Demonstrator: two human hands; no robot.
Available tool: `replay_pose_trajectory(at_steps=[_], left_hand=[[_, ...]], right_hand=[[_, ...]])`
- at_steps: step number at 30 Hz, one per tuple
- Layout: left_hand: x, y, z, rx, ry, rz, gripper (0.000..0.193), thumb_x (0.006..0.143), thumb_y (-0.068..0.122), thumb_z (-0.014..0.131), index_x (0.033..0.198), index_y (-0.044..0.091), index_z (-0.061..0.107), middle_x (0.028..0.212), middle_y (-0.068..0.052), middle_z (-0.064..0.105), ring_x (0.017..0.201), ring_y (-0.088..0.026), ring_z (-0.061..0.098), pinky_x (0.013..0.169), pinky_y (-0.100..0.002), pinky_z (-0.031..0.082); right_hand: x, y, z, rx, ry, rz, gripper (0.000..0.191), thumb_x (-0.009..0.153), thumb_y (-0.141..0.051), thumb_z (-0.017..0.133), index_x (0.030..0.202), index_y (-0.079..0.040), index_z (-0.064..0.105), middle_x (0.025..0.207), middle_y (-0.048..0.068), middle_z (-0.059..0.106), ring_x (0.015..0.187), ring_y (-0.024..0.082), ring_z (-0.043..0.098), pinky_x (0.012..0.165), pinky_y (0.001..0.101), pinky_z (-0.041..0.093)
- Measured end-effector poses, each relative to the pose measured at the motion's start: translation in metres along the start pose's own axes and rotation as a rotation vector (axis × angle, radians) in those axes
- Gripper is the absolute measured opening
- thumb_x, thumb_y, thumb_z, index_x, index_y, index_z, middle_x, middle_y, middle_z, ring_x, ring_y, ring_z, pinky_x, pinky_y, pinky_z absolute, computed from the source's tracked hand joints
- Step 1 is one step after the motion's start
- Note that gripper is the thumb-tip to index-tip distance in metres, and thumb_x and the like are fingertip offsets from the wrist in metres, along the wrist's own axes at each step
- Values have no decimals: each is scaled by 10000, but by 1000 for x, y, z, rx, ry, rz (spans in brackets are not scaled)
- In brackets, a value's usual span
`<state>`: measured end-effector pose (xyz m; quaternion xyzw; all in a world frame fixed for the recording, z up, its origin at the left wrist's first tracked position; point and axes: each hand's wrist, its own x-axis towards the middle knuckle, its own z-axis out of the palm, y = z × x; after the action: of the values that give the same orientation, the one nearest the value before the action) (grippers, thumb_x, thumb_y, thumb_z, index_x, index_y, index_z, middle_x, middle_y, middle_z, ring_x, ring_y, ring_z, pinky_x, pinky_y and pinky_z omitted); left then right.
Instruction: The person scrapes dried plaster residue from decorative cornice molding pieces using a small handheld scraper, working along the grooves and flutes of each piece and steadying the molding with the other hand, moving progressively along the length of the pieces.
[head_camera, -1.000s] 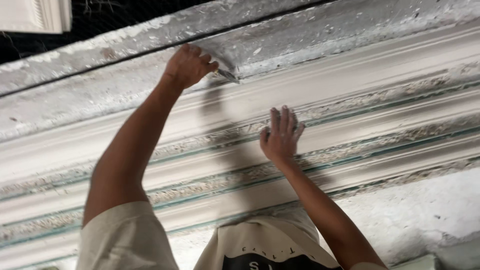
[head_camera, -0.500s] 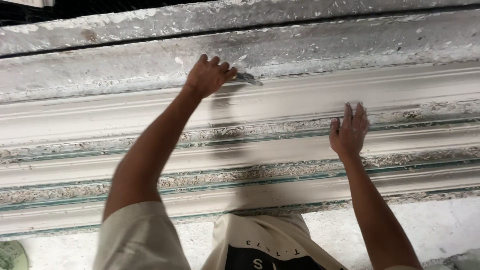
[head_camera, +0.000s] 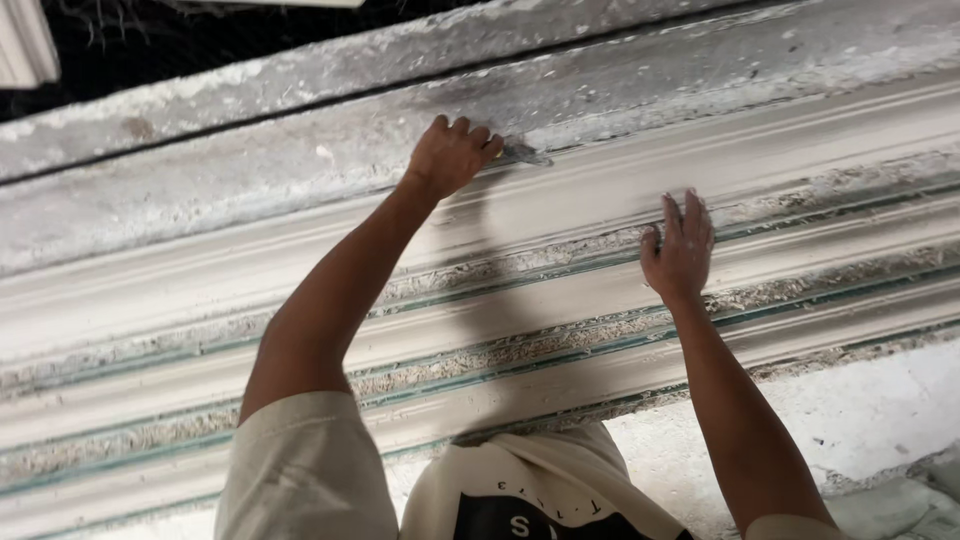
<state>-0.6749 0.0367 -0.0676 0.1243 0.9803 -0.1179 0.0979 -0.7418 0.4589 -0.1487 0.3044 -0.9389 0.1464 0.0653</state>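
A long white plaster cornice moulding (head_camera: 560, 215), ribbed with several parallel ridges and gritty, crumbly grooves, runs across the view below a rough, plaster-caked ledge (head_camera: 250, 160). The left hand (head_camera: 452, 152) is curled tight round a small metal blade (head_camera: 522, 153), probably a scraper, pressed to the moulding's upper edge. The right hand (head_camera: 680, 252) lies flat, fingers spread, holding nothing, on a middle ridge.

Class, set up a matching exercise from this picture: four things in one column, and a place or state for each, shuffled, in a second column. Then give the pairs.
Things:
1. left hand
2. right hand
3. metal blade
4. moulding

Places or states:
A. long, white, ridged, with rough crumbly grooves
B. flat, fingers spread on a ridge
C. juts from a closed fist along the top edge
D. closed around a tool, up high

Pairs: 1-D, 2-B, 3-C, 4-A
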Motion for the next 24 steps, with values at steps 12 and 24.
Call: replay_pose_trajectory(at_steps=[12,24], left_hand=[[-34,-25,-5,102,108,-27,378,987,238,563,1361,290,585,1262,-3,672,1129,-244,664,904,-477,532],[68,49,-49,87,130,-121,385,979,276,584,1360,334,599,1355,10,648,1177,-244,641,968,-484,499]], right_hand=[[5,-1,-2,-14,39,11,577,1013,-337,580,1515,-58,522,1611,277,384,1491,466,362,1208,633,293],[0,55,-12,140,-27,-110,589,1030,-358,514,1545,-78,460,1628,303,296,1498,516,261,1195,667,208]])
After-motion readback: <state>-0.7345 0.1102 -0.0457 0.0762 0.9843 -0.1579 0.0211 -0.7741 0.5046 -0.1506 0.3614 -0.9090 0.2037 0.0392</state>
